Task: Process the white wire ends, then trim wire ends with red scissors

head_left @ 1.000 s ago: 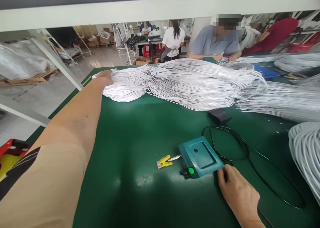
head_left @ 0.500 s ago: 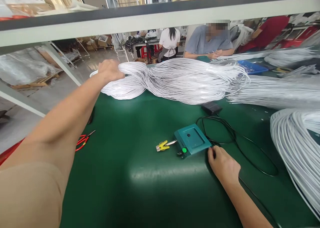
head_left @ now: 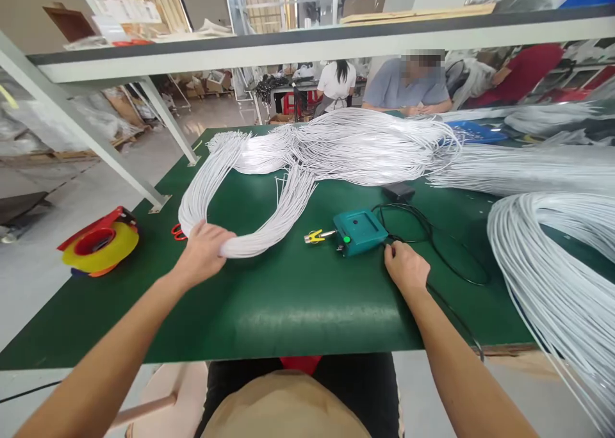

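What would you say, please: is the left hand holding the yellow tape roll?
No, the left hand grips a curved bundle of white wires, while the yellow tape roll sits apart in a red dispenser.

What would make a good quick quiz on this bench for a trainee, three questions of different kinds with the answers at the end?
1. What does the left hand grip?
A: the blue tray
B: a bundle of white wires
C: the black adapter

2. True or false: the right hand is at a corner of the teal box.

3. Fill in the blank: the tape on the red dispenser, by the left edge of the bench, is ____ in colour.

Key:
1. B
2. True
3. Yellow
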A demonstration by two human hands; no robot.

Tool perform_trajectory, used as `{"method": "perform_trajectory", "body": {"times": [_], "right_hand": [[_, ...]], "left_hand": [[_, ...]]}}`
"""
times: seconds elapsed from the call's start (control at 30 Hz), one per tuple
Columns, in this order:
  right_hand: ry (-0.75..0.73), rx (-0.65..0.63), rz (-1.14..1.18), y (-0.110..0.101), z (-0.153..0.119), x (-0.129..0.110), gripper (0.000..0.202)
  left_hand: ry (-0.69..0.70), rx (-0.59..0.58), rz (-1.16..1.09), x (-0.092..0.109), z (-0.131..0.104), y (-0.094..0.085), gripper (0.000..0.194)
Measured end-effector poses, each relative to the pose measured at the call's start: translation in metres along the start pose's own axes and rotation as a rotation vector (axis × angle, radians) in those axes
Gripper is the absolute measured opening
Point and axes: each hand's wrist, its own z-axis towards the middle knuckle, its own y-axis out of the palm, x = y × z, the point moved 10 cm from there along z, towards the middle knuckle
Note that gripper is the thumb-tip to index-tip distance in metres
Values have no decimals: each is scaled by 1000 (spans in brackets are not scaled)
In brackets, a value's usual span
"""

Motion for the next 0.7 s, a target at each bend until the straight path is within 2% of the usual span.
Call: {"method": "perform_trajectory", "body": {"times": [0.13,0.27,0.33,0.37,0.43,0.47,0.5,0.6,0.67,0.7], "right_hand": [[1,-43,25,-1,3,-1,29],[10,-157,93,-10,8,2,28],[17,-170,135,-25,4,-6,27],[2,-132,174,-38,-2,-16,28],[-107,12,322,-70,-22,-53,28],[-209,67,427,-84,-37,-80,28],[-338,65,518,-93,-54,-110,28],[-792,-88,645,-99,-120,-207,25],[-1033,-167,624,-94,-159,-253,26],[-1122,-204,591,-89,-174,-269,39]], "left_hand": [[-36,15,-146,20,-62,25,43],[-15,-11,-216,41,-97,26,45],[-2,-45,-248,50,-108,20,45],[3,-75,-275,53,-112,17,43],[-16,-133,-365,51,-115,9,42],[-59,-141,-423,42,-114,4,44],[-132,-123,-475,28,-112,-2,46],[-484,8,-474,-47,-108,-11,48],[-702,4,-355,-98,-107,-1,59],[-787,-39,-305,-119,-106,10,66]]}}
